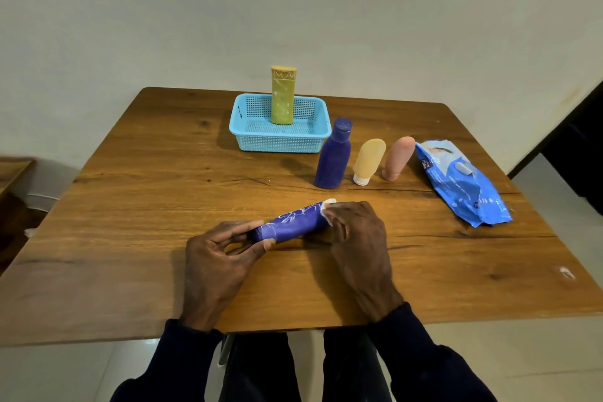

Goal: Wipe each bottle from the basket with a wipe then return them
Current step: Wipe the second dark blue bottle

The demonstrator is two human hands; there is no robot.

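Left hand (215, 261): fingers clamped on near end of blue bottle (290, 226), held horizontal. Right hand (359, 238): fingers curled, gripping white wipe (328, 206) around far end.

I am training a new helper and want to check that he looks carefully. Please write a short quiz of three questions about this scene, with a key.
1. True or false: the basket holds only one bottle, the yellow-green bottle, which stands upright.
2. Which thing lies to the right of the pink tube? A) the wipe pack B) a sponge C) a cup
3. Fill the gap: the left hand and the right hand hold the blue tube; the white wipe is held on the tube by the ____ hand.

Key: 1 true; 2 A; 3 right.
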